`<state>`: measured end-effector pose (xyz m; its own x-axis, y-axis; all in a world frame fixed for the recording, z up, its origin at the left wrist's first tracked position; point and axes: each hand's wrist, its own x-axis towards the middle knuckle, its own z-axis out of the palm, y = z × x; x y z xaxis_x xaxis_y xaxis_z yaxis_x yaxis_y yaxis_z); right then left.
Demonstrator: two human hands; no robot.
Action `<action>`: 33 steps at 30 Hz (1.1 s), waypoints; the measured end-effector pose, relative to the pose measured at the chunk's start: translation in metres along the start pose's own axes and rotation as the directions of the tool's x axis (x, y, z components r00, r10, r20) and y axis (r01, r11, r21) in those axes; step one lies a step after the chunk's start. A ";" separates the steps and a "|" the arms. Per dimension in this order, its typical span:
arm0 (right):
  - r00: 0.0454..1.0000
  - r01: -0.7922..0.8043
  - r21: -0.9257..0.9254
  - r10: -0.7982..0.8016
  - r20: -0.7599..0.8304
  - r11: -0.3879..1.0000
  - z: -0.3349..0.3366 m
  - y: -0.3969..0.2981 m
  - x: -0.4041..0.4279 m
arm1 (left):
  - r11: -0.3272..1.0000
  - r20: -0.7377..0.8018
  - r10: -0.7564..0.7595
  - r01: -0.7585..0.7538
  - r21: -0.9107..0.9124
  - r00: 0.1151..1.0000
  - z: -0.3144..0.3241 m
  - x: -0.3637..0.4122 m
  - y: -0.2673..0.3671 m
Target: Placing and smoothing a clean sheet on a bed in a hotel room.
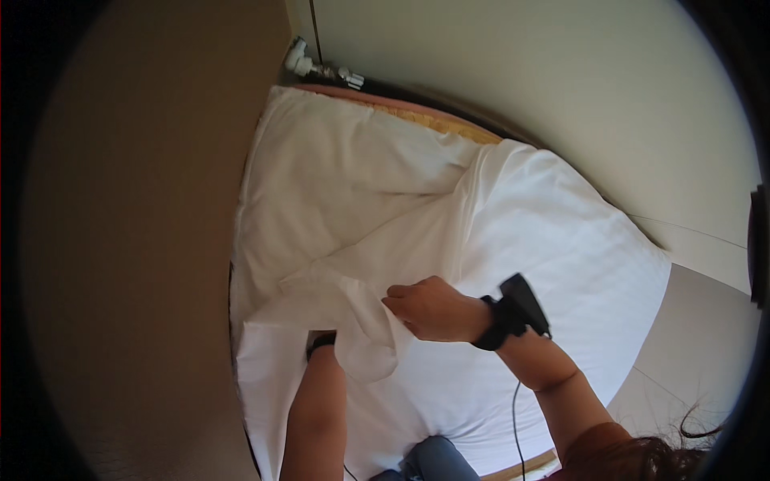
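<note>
My right hand (427, 309), with a black device strapped at the wrist, is closed on the edge of a white cloth cover (370, 337), just right of the middle. The cover's edge is lifted in a loose curl there. My left forearm reaches up from the bottom; its hand is hidden under the lifted cloth, with only a black wrist strap (323, 341) showing. A white sheet (529, 222) lies in folds over the bed, smoother at the right and rumpled at the upper left.
A patterned yellow edge (457, 125) of the bed shows along the wall. White pipe fittings (299, 58) stick out at the top left corner. A brown panel (138, 240) borders the left side. Grey tiled floor (674, 337) lies at the right. A thin cable hangs by my right arm.
</note>
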<state>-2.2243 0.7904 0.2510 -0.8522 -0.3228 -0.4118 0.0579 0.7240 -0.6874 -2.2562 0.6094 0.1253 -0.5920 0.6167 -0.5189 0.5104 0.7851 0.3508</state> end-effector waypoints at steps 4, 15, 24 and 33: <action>0.991 0.129 0.119 -0.124 -0.049 0.984 0.007 -0.005 -0.025 | 0.997 -0.001 -0.018 0.018 0.070 1.000 -0.004 -0.003 -0.005; 0.768 -0.104 0.439 0.353 -0.535 0.892 0.012 0.018 0.011 | 0.990 -0.115 -0.036 0.051 0.132 0.993 0.011 -0.007 -0.007; 0.846 -0.135 0.571 0.394 -0.359 0.810 0.061 0.030 0.080 | 0.980 -0.094 -0.098 0.112 0.164 0.991 0.008 -0.006 -0.005; 0.762 0.076 0.967 0.611 -0.213 0.243 0.065 0.056 0.092 | 0.983 -0.159 -0.091 0.114 0.142 0.983 0.016 -0.009 -0.010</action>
<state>-2.2657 0.7617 0.1364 -0.7249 0.3266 -0.6066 0.4525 -0.4382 -0.7767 -2.2460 0.5955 0.1140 -0.7276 0.5442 -0.4176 0.5230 0.8341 0.1755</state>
